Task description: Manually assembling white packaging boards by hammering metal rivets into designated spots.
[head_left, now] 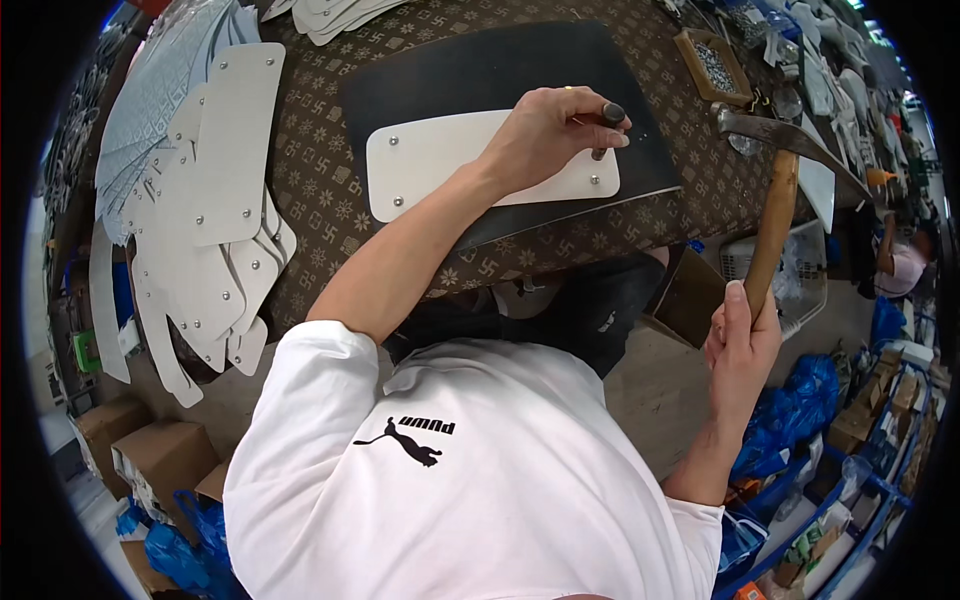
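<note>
At the far left, cardboard boxes (165, 455) stand on the floor, with blue bags (180, 560) just beside them. Above, a loose pile (235, 150) of white pieces, fixed with round metal studs, lies fanned along the left edge of the table, next to pale blue sheets (150, 110). The table wears a brown patterned cloth (320, 130). On it, right of the pile, lies a black mat (460, 75), and flat on the mat's near half is the panel (430, 170), white, with rounded corners. Two studs (393, 141) show at its left end (one above the other) and another at its lower right corner. The left hand (560, 125) reaches over the panel, thumb and fingers closed round a short dark punch (613, 113), which stands slightly tilted over the right end; whether its tip touches anything is hard to tell, the fingers being in the way. Farther right, a small tray (728, 98) of metal bits sits near the table's far side. The right hand (745, 335) has its fingers wrapped round the wooden handle of a hammer (775, 220), head up, well apart from the punch. Below the hammer stands a white crate (738, 258).
</note>
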A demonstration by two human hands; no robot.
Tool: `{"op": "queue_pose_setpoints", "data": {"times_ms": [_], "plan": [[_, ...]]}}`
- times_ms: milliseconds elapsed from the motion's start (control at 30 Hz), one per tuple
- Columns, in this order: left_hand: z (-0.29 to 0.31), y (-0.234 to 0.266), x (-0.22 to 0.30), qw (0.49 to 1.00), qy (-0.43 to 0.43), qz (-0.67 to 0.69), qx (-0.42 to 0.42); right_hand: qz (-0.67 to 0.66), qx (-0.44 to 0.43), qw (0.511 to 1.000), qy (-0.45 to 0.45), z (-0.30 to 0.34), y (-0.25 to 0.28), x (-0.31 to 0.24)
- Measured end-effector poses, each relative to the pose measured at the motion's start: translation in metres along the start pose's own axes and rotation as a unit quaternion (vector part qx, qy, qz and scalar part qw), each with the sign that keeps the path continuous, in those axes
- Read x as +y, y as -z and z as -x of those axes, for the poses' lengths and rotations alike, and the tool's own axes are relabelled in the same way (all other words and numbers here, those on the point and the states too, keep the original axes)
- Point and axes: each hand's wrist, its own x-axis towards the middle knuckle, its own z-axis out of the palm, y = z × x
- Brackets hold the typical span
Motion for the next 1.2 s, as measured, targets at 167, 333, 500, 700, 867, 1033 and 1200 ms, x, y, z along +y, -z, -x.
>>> {"op": "queue_pose_setpoints", "data": {"times_ms": [167, 333, 500, 700, 867, 1033, 1200], "plan": [[0.013, -0.013, -0.012, 0.998, 0.043, 0.007, -0.042, -0.023, 0.022, 0.999, -0.008, 0.009, 0.005, -0.013], [0.017, -0.022, -0.023, 0.997, -0.036, -0.055, -0.029, -0.094, 0.044, 0.968, 0.227, 0.015, 0.042, -0.048], [0.022, -0.023, -0.025, 0.993, -0.052, -0.095, -0.037, 0.047, 0.058, 0.983, 0.168, 0.016, -0.004, 0.003], [0.024, -0.014, -0.022, 0.992, -0.055, -0.105, -0.035, 0.052, -0.116, 0.992, -0.015, -0.001, -0.013, 0.007], [0.037, 0.055, 0.024, 0.993, 0.093, 0.001, 0.067, -0.085, -0.065, 0.993, -0.058, -0.037, -0.045, 0.011], [0.085, 0.142, 0.032, 0.878, 0.068, -0.473, 0.031, -0.158, -0.025, 0.987, -0.030, -0.102, -0.070, 0.042], [0.093, 0.150, 0.042, 0.796, 0.245, -0.553, -0.027, -0.015, 0.070, 0.991, 0.113, -0.169, -0.077, 0.082]]}}
